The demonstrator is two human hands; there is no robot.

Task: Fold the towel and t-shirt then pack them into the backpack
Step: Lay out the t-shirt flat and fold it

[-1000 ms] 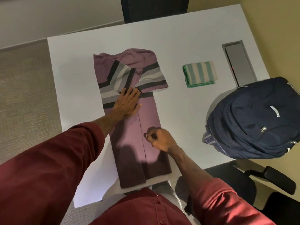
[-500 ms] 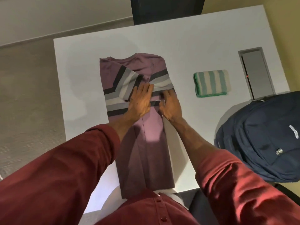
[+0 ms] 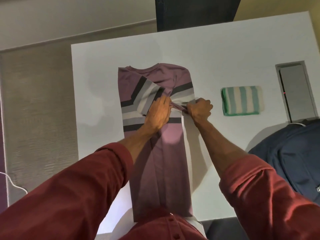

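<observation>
A mauve t-shirt (image 3: 155,80) with grey, white and dark stripes lies on the white table (image 3: 225,49), folded lengthwise into a narrow strip with its neck at the far end. My left hand (image 3: 158,114) rests on the striped middle, fingers curled at the sleeve fabric. My right hand (image 3: 200,110) grips the right sleeve edge at the strip's right side. A folded green and white striped towel (image 3: 242,100) lies to the right of the shirt. The navy backpack (image 3: 294,156) sits at the table's right near corner, partly cut off.
A grey cable hatch (image 3: 294,87) is set into the table behind the backpack. A dark chair back (image 3: 195,11) stands at the far edge. Carpet and a white cable (image 3: 10,181) lie to the left of the table.
My right hand has gone from the shirt's lower part up to the right sleeve and now grips it. My left hand stayed on the striped middle and curled its fingers. The view shifted left.
</observation>
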